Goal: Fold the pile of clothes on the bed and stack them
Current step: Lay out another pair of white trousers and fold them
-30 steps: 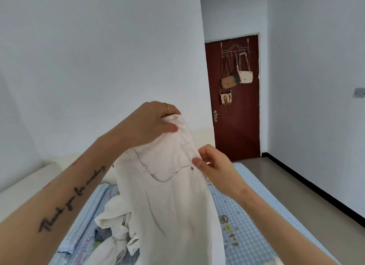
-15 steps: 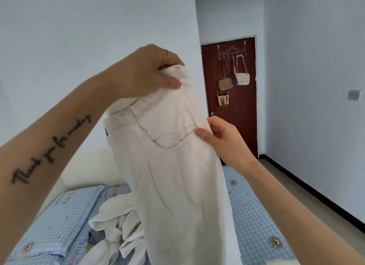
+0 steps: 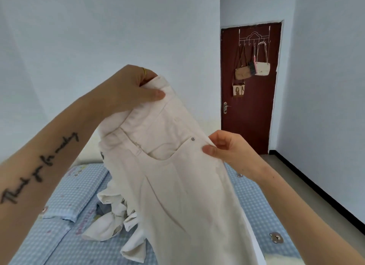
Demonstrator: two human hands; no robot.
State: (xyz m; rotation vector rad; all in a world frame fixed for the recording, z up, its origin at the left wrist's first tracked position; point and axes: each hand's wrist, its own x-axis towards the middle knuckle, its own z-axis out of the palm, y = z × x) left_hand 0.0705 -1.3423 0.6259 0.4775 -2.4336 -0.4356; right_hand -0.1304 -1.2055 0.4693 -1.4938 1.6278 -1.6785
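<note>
Bright, even daylight, soft shadows only. Wide-angle bending at edges; door frame leans. Slight softness overall, no glare.

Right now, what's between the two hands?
In the head view, only the white trousers' waistband and pocket span from left hand to right hand.

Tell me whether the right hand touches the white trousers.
Touching: the head view shows the right hand pinching the white trousers beside the pocket rivet.

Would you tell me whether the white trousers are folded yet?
Not folded. The white trousers hang at length above the bed, the left hand gripping the waistband and the right hand pinching the pocket edge.
</note>
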